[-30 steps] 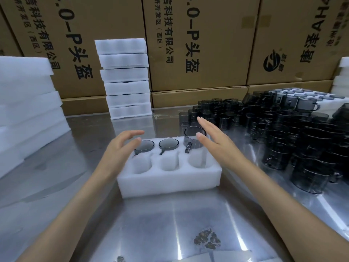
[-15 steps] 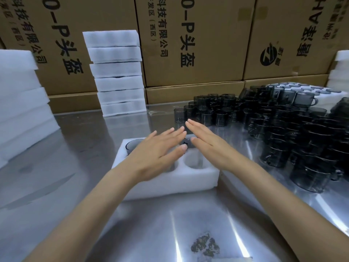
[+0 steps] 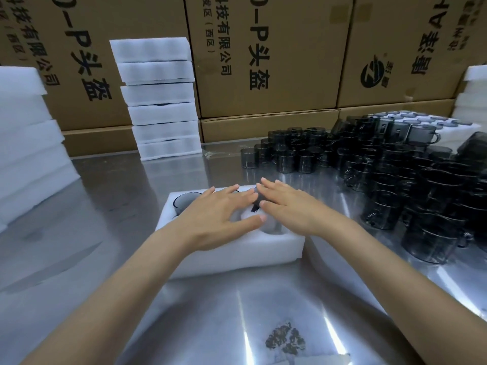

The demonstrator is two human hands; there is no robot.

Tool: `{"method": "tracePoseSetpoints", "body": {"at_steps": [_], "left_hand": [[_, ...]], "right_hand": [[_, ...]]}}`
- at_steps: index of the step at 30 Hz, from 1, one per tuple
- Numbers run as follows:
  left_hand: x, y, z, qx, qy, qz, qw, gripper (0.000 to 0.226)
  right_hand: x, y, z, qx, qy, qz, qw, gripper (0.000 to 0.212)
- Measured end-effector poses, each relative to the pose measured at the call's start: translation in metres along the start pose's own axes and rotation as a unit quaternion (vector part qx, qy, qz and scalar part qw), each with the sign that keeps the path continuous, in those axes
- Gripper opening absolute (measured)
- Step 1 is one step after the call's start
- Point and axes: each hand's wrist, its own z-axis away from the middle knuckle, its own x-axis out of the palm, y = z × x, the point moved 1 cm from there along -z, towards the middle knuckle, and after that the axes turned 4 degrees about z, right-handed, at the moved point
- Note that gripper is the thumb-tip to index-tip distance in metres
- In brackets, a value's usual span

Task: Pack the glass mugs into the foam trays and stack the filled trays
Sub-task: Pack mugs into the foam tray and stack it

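White foam tray [image 3: 232, 255] lies on the steel table [image 3: 110, 233] right before the person, a smoky glass mug [image 3: 184, 202] showing in its far-left pocket while the near-right pocket gapes empty. Both the left hand [image 3: 218, 217] and the right hand [image 3: 290, 206] lie flat on its far row, fingers straight, gripping nothing, probably pressing mugs down so they seat flush for stacking. Loose mugs [image 3: 395, 185] crowd the right within easy reach; stacked trays [image 3: 160, 101] stand behind against cardboard cartons [image 3: 263, 35].
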Motion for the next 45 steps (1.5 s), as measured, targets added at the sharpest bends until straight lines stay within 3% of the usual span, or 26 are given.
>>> {"method": "tracePoseSetpoints", "body": {"at_steps": [5,7,9,12,15,21,24,35,40,45], "left_hand": [[0.006,0.003,0.004,-0.002,0.009,0.012,1.0,0.07],[0.006,0.005,0.008,0.015,0.055,0.034,0.998,0.068],[0.003,0.008,0.015,0.041,0.142,0.06,0.987,0.059],[0.001,0.014,0.027,0.062,0.256,0.044,0.964,0.05],[0.003,0.017,0.035,0.095,0.291,0.006,0.952,0.044],[0.013,0.015,0.048,0.111,0.288,-0.028,0.951,0.036],[0.013,0.015,0.05,0.105,0.284,-0.012,0.953,0.037],[0.013,0.017,0.051,0.101,0.303,-0.007,0.948,0.036],[0.014,0.016,0.051,0.102,0.303,-0.001,0.948,0.036],[0.013,0.016,0.051,0.101,0.303,0.002,0.948,0.036]], "right_hand": [[0.007,0.0,0.005,-0.026,0.043,-0.117,0.992,0.049],[0.01,0.0,0.01,-0.028,0.102,-0.2,0.974,0.046],[0.01,0.001,0.014,0.023,0.198,-0.231,0.952,0.043],[0.003,0.013,0.019,0.135,0.296,-0.037,0.945,0.038],[-0.001,0.026,0.024,0.21,0.282,0.065,0.934,0.039],[-0.017,0.037,0.034,0.252,0.37,0.15,0.882,0.037],[-0.021,0.036,0.039,0.282,0.4,0.139,0.861,0.035],[-0.022,0.051,0.041,0.334,0.333,0.086,0.878,0.035],[-0.028,0.067,0.036,0.288,0.368,0.046,0.883,0.033],[-0.033,0.08,0.038,0.274,0.415,0.013,0.867,0.049]]}}
